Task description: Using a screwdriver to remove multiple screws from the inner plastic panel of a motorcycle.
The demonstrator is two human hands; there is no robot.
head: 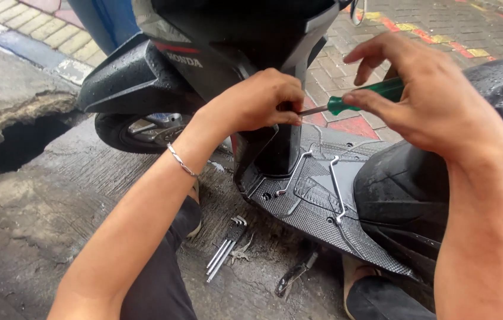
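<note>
A black scooter [216, 41] stands on wet ground, its textured footboard [316, 207] in the middle of the view. My right hand [429, 95] grips a green-handled screwdriver [370, 98] that points left toward the inner leg-shield panel. My left hand [257, 101] is closed at the screwdriver's metal tip, pressed against that panel, and hides the spot where the tip meets it. A silver bracelet [181, 161] is on my left wrist.
A set of hex keys [225, 249] lies on the concrete below the footboard. The front wheel [139, 130] sits at the left under the fender. A broken kerb and a dark hole [14, 142] lie at the far left. Brick paving [429, 29] runs behind.
</note>
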